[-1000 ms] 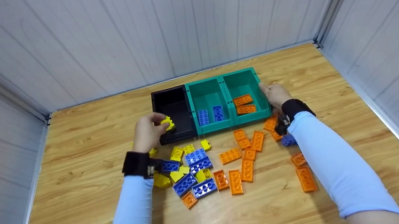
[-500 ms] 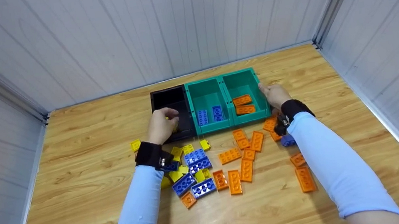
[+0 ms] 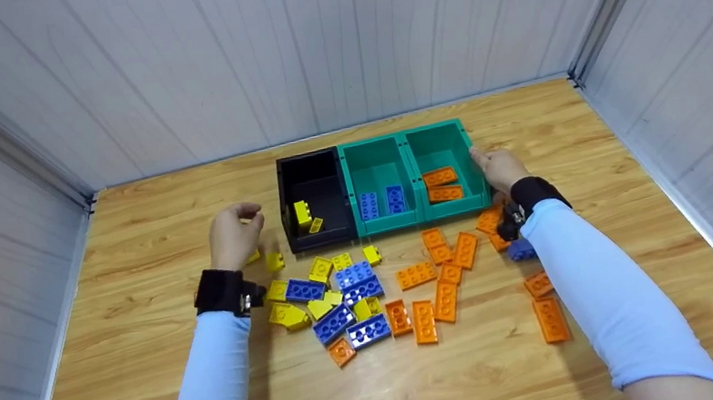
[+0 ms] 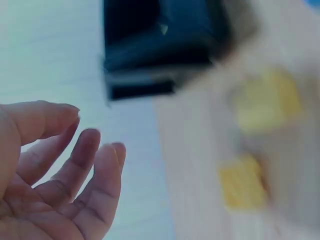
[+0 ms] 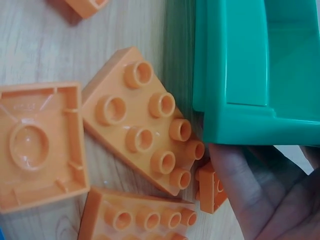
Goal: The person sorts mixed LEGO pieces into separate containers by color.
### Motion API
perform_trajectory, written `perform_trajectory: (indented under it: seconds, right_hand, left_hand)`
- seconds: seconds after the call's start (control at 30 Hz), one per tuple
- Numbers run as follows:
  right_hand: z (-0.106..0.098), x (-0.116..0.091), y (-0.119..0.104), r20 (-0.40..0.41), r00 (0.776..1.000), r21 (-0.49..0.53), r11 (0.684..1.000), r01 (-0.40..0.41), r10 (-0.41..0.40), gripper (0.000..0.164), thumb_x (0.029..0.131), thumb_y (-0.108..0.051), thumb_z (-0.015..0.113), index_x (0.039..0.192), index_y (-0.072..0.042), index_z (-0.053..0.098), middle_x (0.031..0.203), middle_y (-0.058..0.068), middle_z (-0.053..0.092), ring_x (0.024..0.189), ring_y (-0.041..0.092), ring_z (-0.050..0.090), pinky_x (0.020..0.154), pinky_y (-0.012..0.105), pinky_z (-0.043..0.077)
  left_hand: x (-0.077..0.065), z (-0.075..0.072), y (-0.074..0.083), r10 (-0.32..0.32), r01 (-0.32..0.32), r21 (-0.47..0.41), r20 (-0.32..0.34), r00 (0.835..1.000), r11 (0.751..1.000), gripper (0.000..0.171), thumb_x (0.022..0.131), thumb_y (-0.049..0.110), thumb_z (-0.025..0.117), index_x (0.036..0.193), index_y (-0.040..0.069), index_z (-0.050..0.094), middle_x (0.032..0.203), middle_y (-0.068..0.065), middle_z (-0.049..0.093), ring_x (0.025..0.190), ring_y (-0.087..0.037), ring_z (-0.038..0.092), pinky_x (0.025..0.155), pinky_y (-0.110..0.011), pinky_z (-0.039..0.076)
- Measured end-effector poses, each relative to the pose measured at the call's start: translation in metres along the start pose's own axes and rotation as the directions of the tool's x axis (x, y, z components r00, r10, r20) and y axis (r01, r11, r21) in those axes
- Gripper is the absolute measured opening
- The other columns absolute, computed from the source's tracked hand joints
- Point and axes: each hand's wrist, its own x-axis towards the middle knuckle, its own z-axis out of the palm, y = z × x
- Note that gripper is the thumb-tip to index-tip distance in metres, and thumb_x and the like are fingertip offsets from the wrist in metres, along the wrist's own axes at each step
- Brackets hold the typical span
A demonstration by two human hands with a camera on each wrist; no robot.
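My left hand (image 3: pixel 236 235) hovers left of the black bin (image 3: pixel 322 239), its fingers loosely bent and nothing between them. In the left wrist view, a gap shows between the thumb and fingers of that hand (image 4: pixel 65 170). Two yellow bricks lie in the black bin, one a larger block (image 3: pixel 302 215), the other a small piece (image 3: pixel 316 225). My right hand (image 3: pixel 503 170) rests against the outer side of the right green bin (image 3: pixel 486 191). In the right wrist view its fingers (image 5: pixel 235 192) reach straight to the bin's wall; their tips are hidden.
The middle green bin (image 3: pixel 385 226) holds two blue bricks (image 3: pixel 395 200). Orange bricks (image 3: pixel 441 176) lie in the right bin. Several loose yellow, blue and orange bricks (image 3: pixel 423 322) spread over the wooden table (image 3: pixel 463 385). More orange bricks (image 5: pixel 142 120) lie near my right wrist. White panels enclose the table.
My left hand brought a yellow brick into the black bin, let go of it there, and has drawn back out to the left. My right hand has stayed at the green bin.
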Motion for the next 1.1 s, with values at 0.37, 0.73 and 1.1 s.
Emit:
perform_trajectory:
  seconds: [0.37,0.73,1.1]
  right_hand:
    - [0.001,0.003,0.002,0.011,1.000,0.001,1.000,-0.004,0.004,0.054,0.105,-0.053,0.031,0.072,-0.010,0.035,0.061,-0.002,0.026,0.055,0.016,0.033,0.058,0.032,0.035]
    - [-0.004,0.003,0.002,0.011,0.999,0.044,0.998,-0.045,0.045,0.056,0.104,-0.052,0.039,0.105,-0.001,0.062,0.058,-0.002,0.030,0.054,0.015,0.042,0.058,0.032,0.043]
    - [-0.019,-0.027,-0.003,0.157,0.987,0.142,0.989,-0.038,0.015,0.056,0.108,-0.034,0.040,0.152,-0.001,0.034,0.147,0.027,0.042,0.113,0.041,0.058,0.090,0.051,0.053]
  left_hand:
    - [-0.013,-0.003,-0.042,-0.147,0.113,0.145,0.252,0.956,0.983,0.052,0.094,0.006,0.066,0.140,-0.009,0.047,0.138,-0.032,0.050,0.121,-0.043,0.052,0.099,-0.050,0.046]
    - [-0.011,0.000,-0.039,-0.186,0.131,0.221,0.255,0.949,0.967,0.038,0.095,0.003,0.063,0.131,-0.007,0.058,0.129,-0.026,0.059,0.114,-0.039,0.057,0.095,-0.048,0.048]
    - [-0.003,0.008,0.031,0.067,-0.069,0.052,0.030,0.997,0.996,0.040,0.098,0.019,0.065,0.131,-0.003,0.061,0.117,-0.021,0.067,0.092,-0.030,0.067,0.076,-0.041,0.055]
